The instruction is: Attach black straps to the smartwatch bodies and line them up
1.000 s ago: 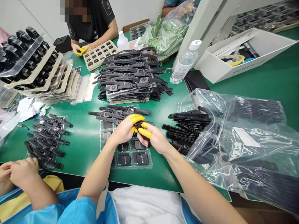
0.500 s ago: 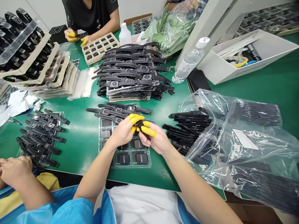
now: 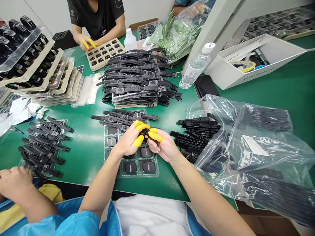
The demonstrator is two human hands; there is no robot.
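My left hand (image 3: 130, 140) and my right hand (image 3: 163, 144), with yellow finger cots on some fingers, meet over a clear plastic tray (image 3: 158, 172). Between their fingertips they grip a small black smartwatch (image 3: 145, 131), mostly covered by the fingers. In the tray's front compartments lie square black watch faces (image 3: 131, 167) with pale lettering. Several assembled black watches (image 3: 123, 118) with straps lie across its far side. To the right of my right hand is a pile of black watch straps (image 3: 197, 132), partly inside a clear plastic bag (image 3: 256, 147).
Behind the tray stands a tall stack of strapped watches (image 3: 137, 77). More watches (image 3: 46, 141) and stacked trays (image 3: 56, 82) are on the left. A water bottle (image 3: 197, 67), phone (image 3: 206, 86) and white box (image 3: 253, 65) stand right. A co-worker's hand (image 3: 86, 44) reaches a beige tray (image 3: 105, 54).
My left thumb has moved down and away from the other fingertips, and the watch has turned slightly. Across the table, the co-worker's hand has moved to the beige tray's edge.
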